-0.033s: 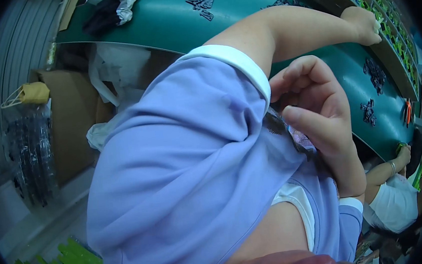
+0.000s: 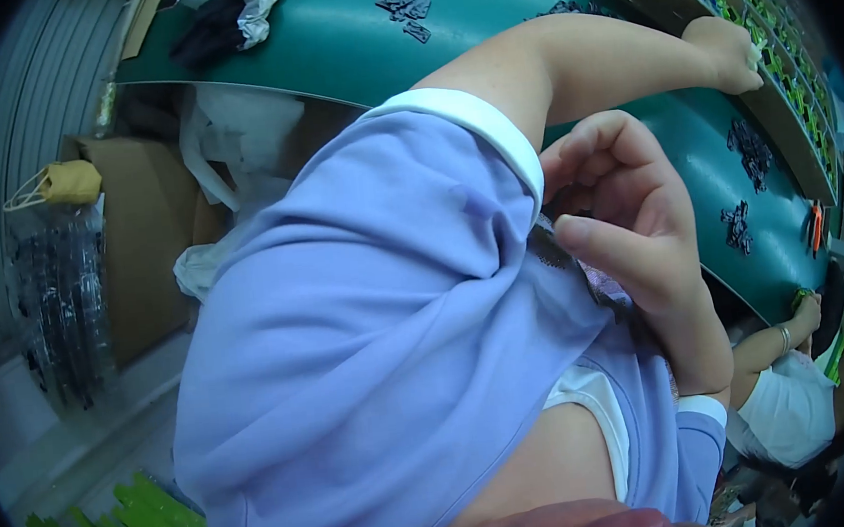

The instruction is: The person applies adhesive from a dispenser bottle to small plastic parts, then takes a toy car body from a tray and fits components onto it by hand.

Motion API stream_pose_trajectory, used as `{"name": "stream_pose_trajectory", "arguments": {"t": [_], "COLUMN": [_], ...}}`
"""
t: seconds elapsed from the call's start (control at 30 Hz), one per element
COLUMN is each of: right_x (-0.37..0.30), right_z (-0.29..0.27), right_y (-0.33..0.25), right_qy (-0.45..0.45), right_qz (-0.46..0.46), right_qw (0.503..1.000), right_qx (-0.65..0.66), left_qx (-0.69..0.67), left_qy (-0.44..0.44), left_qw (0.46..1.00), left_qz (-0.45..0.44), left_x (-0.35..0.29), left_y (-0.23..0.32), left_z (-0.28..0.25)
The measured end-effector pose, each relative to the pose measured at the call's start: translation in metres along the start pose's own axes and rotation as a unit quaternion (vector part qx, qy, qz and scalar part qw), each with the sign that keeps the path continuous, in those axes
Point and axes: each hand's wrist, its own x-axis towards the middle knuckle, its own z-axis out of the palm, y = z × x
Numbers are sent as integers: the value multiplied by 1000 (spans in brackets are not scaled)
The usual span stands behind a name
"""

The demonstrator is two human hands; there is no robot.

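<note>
My left arm crosses in front of me to the right, and my left hand (image 2: pixel 722 55) rests at the edge of a rack (image 2: pixel 773 82) of bright green and black pieces. Its fingers are closed, with a small pale bit showing at the fingertips that I cannot make out. Close to my lilac shirt (image 2: pixel 365 299), my right hand (image 2: pixel 627 195) is raised with fingers loosely curled and thumb apart. Its palm shows nothing in it, though the fingertips partly pass behind my left sleeve. Beside the thumb, a dark and pinkish patterned thing (image 2: pixel 599 283) shows in part.
Small piles of black pieces (image 2: pixel 404 4) lie on the green tabletop (image 2: pixel 321 31), with another pile (image 2: pixel 752 152) by the rack. Orange-handled pliers (image 2: pixel 816 227) lie at the right. A co-worker's hand (image 2: pixel 806 315) is nearby. At left stand a cardboard box (image 2: pixel 145 248) and plastic-wrapped pieces (image 2: pixel 61 285).
My right thumb has shifted slightly to the left. My left hand stays at the rack, and the whole view has moved only a little.
</note>
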Motion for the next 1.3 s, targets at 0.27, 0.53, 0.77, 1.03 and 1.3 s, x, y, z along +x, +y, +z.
{"name": "stream_pose_trajectory", "arguments": {"t": [0.27,0.53,0.77,1.03,1.3], "right_x": [23,-110,-94,-40,-58], "right_z": [-9,-82,-114,-126,-158], "right_y": [5,-7,18,68,74], "right_qy": [89,162,356,316,419], "right_qz": [-75,-2,-175,-311,-277], "right_qw": [990,896,776,824,827], "right_qx": [-75,-413,-490,-353,-253], "left_qx": [-9,231,-77,-174,-65], "left_qy": [-39,-15,54,14,5], "left_qw": [999,848,982,974,976], "left_qz": [6,477,167,144,209], "left_x": [4,-95,-123,-163,-196], "left_y": [3,-46,-12,40,-19], "left_z": [-13,-193,-140,-67,-102]}}
